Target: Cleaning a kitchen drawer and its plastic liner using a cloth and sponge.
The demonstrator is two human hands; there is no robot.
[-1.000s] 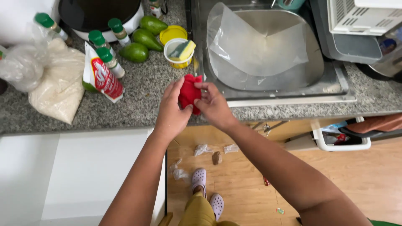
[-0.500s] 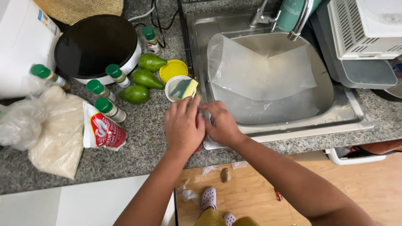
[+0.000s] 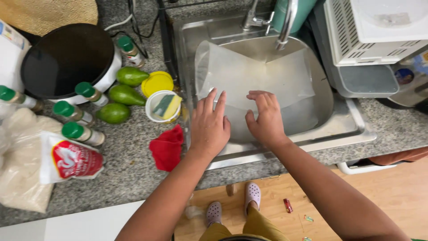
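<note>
My left hand (image 3: pixel 209 125) is spread open over the front left edge of the steel sink (image 3: pixel 347 129), empty. Beside it, my right hand (image 3: pixel 266 118) hovers with fingers apart over a translucent white plastic sheet (image 3: pixel 249 73) that lies curved inside the sink. A crumpled red cloth (image 3: pixel 167 148) rests on the granite counter just left of my left hand, touching neither hand. The tap (image 3: pixel 285 22) hangs above the sheet.
Left of the sink stand a white tub holding a sponge (image 3: pixel 163 106), a yellow lid (image 3: pixel 157 83), three avocados (image 3: pixel 125 94), green-capped spice bottles (image 3: pixel 83 132), a black-lidded cooker (image 3: pixel 67 60) and rice bags (image 3: pixel 67 158). A white dish rack (image 3: pixel 374 31) sits at right.
Both hands held the red cloth at the counter edge; the cloth now lies on the counter, and the hands have opened and moved over the sink.
</note>
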